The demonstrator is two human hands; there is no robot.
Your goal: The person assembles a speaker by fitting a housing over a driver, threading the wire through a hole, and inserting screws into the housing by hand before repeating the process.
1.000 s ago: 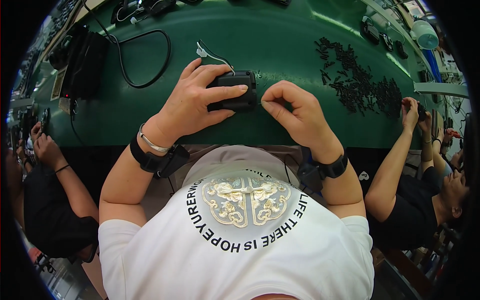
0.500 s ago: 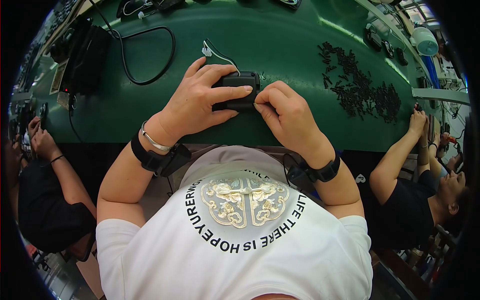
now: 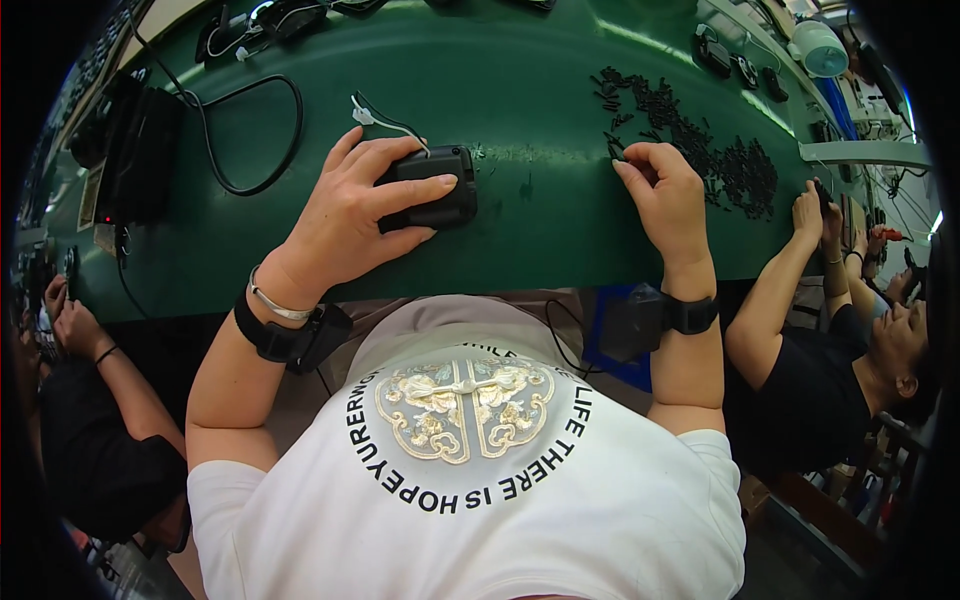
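My left hand is wrapped over a black plastic casing, with its thumb and index finger lying along the near side and top. Two thin wires, one white and one dark, run from the casing's far edge to a small white connector. Farther right, my right hand is at the left edge of a scattered pile of small black pieces. Its thumb and index finger pinch a small black piece, partly hidden by the fingertips.
A looped black cable lies on the green tabletop, by a dark box-shaped device at the left. More black parts sit at the far right. Co-workers are seated on both sides, one person's hand near the right table edge.
My right hand has left the casing's right side and moved right to the pile, where it now pinches a small black piece. My left hand stays on the casing. The whole view has shifted slightly.
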